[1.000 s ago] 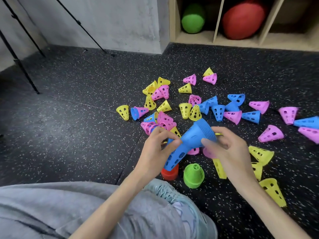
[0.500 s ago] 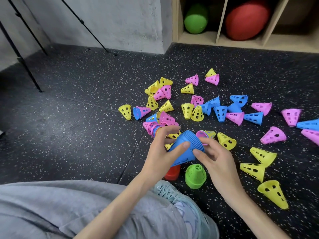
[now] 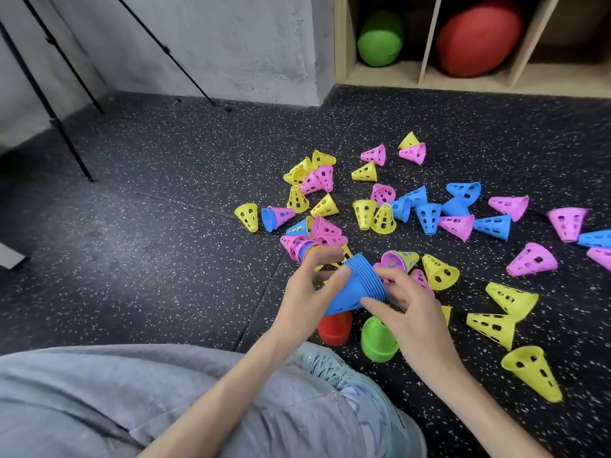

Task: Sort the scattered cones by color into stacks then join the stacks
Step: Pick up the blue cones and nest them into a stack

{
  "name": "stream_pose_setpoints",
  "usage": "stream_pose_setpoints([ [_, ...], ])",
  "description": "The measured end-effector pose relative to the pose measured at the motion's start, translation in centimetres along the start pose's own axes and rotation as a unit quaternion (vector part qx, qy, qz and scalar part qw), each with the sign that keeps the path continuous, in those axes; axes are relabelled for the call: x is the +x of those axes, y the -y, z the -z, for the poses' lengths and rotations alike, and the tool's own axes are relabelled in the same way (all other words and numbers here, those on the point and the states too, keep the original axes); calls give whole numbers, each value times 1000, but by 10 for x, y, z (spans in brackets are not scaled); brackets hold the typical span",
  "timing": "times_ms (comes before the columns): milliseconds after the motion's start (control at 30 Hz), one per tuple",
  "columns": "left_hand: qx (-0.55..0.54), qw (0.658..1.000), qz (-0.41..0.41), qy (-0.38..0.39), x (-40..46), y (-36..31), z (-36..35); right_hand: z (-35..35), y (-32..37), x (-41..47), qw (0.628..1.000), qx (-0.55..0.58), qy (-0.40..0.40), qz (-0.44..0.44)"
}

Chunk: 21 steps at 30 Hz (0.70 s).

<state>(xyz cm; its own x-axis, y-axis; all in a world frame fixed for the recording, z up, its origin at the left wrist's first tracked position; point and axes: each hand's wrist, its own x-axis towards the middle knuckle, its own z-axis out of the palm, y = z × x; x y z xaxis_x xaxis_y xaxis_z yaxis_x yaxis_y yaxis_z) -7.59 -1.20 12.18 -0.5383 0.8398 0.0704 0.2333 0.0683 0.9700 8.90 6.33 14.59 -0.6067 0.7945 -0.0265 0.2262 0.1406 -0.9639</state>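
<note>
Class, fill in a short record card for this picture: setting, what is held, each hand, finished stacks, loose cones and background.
setting: dark speckled floor
held: blue stack, nested cones, lying tilted above the floor
left hand: grips the stack's narrow end
right hand: fingers at the stack's wide rim
finished stacks: red stack and green stack, standing side by side near the shoe
loose cones: yellow, pink and blue, scattered
background: wooden shelf holding a green and a red item
</note>
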Motion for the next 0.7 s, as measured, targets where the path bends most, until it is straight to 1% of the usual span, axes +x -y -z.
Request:
stream_pose_setpoints([
  [133,78,996,19,-25,26,11,21,2,5,1,1000,-14,-19,-3],
  [333,211,970,104,-68,92,51,61,13,3,3,1000,-6,-13,-25],
  [533,239,948,185,-105,138,94,82,26,-10,4,996,-16,-20,-83],
  [600,232,942,211,-120,154,106,86,28,-12,7,994,-15,-22,-105],
  [700,230,937,241,-109,178,128,91,32,-22,14,991,-6,-24,-131],
])
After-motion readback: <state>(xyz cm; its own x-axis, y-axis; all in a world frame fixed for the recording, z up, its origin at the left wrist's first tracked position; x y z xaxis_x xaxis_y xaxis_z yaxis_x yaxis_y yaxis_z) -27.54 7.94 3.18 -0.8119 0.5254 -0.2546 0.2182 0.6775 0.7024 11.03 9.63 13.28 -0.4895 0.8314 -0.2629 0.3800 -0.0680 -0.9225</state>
